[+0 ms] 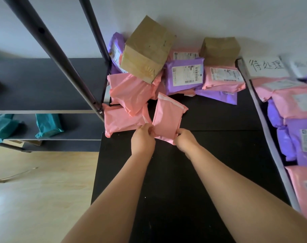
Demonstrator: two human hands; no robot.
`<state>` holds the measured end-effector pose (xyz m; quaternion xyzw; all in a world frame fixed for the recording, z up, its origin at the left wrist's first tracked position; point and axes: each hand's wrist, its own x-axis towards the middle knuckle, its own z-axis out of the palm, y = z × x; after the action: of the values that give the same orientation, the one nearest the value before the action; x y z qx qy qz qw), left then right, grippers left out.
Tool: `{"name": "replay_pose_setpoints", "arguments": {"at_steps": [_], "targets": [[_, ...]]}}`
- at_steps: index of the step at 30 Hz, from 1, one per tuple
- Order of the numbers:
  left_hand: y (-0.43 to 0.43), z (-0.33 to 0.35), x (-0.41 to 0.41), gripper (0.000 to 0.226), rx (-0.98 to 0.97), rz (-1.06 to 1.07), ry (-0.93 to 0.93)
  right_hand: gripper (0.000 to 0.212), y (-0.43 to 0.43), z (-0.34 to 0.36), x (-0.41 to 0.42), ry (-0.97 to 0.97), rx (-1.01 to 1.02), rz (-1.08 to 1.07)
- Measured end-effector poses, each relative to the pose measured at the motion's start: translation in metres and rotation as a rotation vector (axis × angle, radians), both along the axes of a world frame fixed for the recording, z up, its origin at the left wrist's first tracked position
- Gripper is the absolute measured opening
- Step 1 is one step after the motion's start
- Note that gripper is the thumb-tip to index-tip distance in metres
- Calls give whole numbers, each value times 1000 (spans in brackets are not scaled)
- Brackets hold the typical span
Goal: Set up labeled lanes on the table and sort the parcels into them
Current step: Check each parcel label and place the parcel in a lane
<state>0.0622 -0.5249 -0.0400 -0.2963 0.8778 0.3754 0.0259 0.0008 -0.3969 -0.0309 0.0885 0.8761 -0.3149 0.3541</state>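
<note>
A pink parcel point(168, 118) is tilted up over the black table point(210, 155), its plain side towards me. My left hand point(143, 137) pinches its lower left corner and my right hand point(185, 138) pinches its lower right corner. Behind it lies a heap of pink and purple parcels point(186, 74) with two brown boxes, the larger one point(147, 50) and a smaller one point(220, 50). At the right, a grey tape strip point(264, 123) marks a lane holding several pink and purple parcels point(296, 106) below a handwritten white label point(266, 66).
A dark metal shelf rack point(49, 85) stands to the left, its post close to the table's corner. Teal parcels point(47, 125) lie on its lower shelf. Wooden floor point(40, 190) shows at the lower left. A white wall backs the table.
</note>
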Motion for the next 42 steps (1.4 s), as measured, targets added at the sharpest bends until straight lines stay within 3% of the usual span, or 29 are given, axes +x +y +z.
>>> {"name": "replay_pose_setpoints", "arguments": {"at_steps": [6,11,16,19,24,29,32,36,42], "targets": [[27,29,8,27,144,43,68,34,39,22,5,139,-55,-144],[66,63,22,28,175,97,149,25,87,48,15,277,-216,-281],[117,92,33,13,232,200,238,18,146,79,27,364,-408,-320],[143,111,39,3,228,229,292,15,177,99,34,385,-464,-312],[173,143,43,9,239,255,422,27,222,123,51,472,-620,-191],[203,175,47,8,311,281,523,11,251,138,62,597,-587,-63],[220,190,52,5,425,315,568,12,265,152,68,664,-590,-16],[236,205,60,13,535,301,612,9,282,173,72,747,-650,-72],[254,212,84,18,533,130,565,9,296,203,80,806,-805,-216]]}}
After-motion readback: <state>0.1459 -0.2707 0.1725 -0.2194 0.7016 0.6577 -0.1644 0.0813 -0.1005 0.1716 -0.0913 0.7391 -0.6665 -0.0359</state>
